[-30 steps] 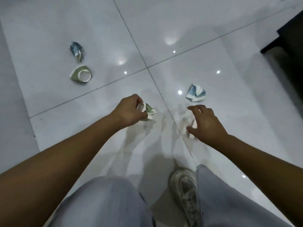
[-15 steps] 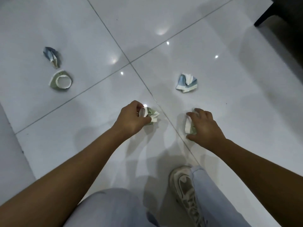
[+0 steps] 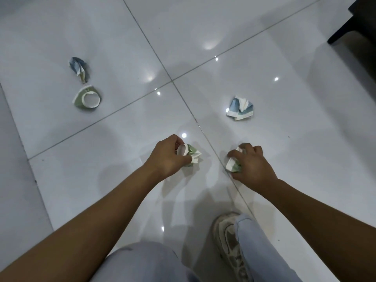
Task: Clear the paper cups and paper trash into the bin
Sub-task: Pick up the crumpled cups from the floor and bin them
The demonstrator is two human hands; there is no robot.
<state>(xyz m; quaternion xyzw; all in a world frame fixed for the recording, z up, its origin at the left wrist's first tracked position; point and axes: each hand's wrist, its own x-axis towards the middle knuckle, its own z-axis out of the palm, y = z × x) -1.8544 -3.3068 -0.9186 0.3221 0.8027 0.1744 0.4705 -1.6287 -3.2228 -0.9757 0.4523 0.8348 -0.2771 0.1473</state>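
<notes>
My left hand [image 3: 167, 157] grips a crushed green and white paper cup [image 3: 190, 154] just above the glossy white tile floor. My right hand [image 3: 251, 164] is closed over a second crushed green and white paper cup [image 3: 232, 165] lying on the floor at a tile seam. A crumpled blue and white paper cup [image 3: 240, 108] lies beyond my right hand. At the far left, a green paper cup [image 3: 87, 98] lies on its side with its mouth toward me, and a crumpled blue paper piece [image 3: 78, 67] sits just behind it. No bin is in view.
A dark furniture leg [image 3: 341, 31] and body stand at the top right corner. My right shoe [image 3: 228, 237] and light grey trouser legs fill the bottom of the view. Grout lines cross between the hands and the far cups.
My right hand went from open and reaching to closed on the cup on the floor. The left hand kept its cup. The view shifted slightly as my head moved.
</notes>
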